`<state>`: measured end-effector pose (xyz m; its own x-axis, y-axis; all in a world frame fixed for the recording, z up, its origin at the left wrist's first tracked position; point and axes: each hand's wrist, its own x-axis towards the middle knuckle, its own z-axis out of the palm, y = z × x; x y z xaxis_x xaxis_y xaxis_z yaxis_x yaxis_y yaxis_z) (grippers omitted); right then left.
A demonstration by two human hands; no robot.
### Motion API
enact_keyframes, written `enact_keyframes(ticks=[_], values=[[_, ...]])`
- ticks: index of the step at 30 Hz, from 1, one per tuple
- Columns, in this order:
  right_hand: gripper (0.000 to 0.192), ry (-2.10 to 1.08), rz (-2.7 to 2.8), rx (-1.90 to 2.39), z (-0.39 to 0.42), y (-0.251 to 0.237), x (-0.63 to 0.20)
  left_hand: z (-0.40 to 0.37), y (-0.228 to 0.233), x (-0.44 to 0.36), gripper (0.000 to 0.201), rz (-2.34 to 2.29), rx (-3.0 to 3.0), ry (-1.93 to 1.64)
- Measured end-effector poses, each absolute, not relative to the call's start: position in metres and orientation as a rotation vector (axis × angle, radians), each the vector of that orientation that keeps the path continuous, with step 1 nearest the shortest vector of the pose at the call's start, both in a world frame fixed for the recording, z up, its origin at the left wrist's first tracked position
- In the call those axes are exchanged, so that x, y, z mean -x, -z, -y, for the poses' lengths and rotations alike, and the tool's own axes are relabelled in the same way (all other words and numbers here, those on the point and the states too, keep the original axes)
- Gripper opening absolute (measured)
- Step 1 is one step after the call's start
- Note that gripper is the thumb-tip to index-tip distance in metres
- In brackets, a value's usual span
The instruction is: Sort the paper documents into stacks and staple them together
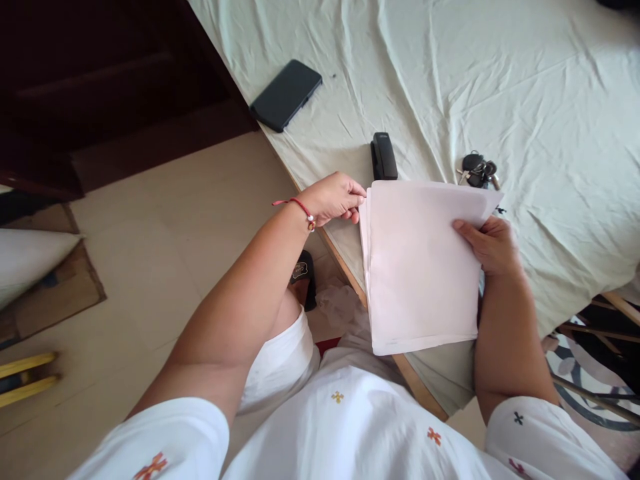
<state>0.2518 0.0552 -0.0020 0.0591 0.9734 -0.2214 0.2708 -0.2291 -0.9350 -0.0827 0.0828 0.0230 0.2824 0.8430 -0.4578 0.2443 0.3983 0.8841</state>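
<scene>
A stack of white paper sheets [420,267] is held above the near edge of a table covered with a pale cloth [525,93]. My left hand [334,198], with a red thread bracelet on the wrist, pinches the stack's top left corner. My right hand [493,245] grips the stack's right edge, thumb on top. A black stapler [383,156] lies on the cloth just beyond the paper's top edge. A bunch of keys [479,169] lies to its right, close to the paper's top right corner.
A black phone [286,95] lies face down near the table's left edge. The table's wooden rim [350,273] runs under the paper. Beige tiled floor [165,253] spreads to the left, with flattened cardboard [60,293] and dark wooden furniture [100,80] beyond.
</scene>
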Motion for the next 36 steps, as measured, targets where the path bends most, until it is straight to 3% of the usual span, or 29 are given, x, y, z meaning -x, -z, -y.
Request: enact_keyframes(ticks=[6,36], values=[[0.022,-1.211,1.268,1.642,-0.0559,0.0021,-0.2511,-0.0816,-0.0273,0.0838,0.03,-1.219,-1.154,-0.522],[0.022,-1.215,1.242,1.512,-0.0561,-0.0002,-0.2559,-0.0827,-0.0214,0.0832,0.018,-1.243,-1.172,-0.556]])
